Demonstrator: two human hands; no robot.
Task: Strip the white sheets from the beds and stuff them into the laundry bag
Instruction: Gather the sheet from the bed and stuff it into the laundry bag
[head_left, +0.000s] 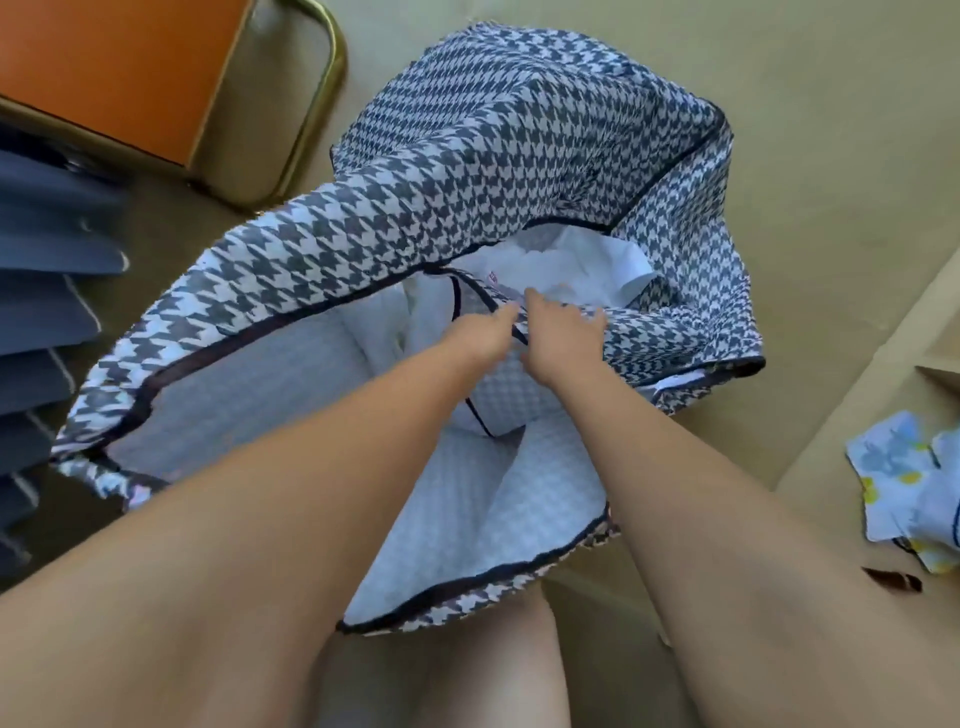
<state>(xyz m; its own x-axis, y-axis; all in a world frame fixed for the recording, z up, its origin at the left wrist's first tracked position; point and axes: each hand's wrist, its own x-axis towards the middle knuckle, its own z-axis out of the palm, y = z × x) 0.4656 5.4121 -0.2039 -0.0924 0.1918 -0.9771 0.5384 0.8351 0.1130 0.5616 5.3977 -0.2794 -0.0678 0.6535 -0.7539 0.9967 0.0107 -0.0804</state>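
Note:
A large houndstooth laundry bag lies on the floor with its lid flap thrown open toward me, white lining showing. White sheets are bunched inside its opening. My left hand and my right hand meet at the middle of the opening. Both pinch the dark-piped edge of an inner flap just in front of the sheets. My fingertips are partly hidden in the fabric.
An orange chair seat with a brass frame stands at the upper left. Dark blue pleated fabric hangs along the left edge. A floral cloth lies on a tan surface at the right. My bare knee is below the bag.

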